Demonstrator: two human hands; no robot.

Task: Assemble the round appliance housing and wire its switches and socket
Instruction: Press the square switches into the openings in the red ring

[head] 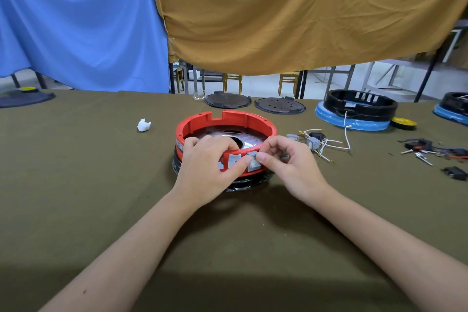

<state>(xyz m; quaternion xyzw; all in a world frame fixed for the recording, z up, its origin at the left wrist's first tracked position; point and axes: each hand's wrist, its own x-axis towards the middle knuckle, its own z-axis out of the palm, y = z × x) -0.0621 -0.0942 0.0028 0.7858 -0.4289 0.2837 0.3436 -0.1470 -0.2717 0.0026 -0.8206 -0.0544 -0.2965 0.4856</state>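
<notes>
Early stage: red housing ring (226, 124) on its base; left hand (207, 159) grips the near wall; right hand (286, 159) pinches a switch (254, 162) into its slot; loose wired switches (312, 143) right remain unfitted.

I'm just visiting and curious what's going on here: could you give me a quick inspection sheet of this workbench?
Surface: table under olive cloth.
Job's things: red round housing on a black base; grey switch at its near wall; another switch beside it.
Clutter: white wad, two dark discs, black housings on blue rings.
Grips: left hand holds the housing wall; right hand pinches the grey switch.
Cables: loose white wires with spare switches.
Surroundings: blue cloth and mustard cloth hanging; chairs behind.
</notes>
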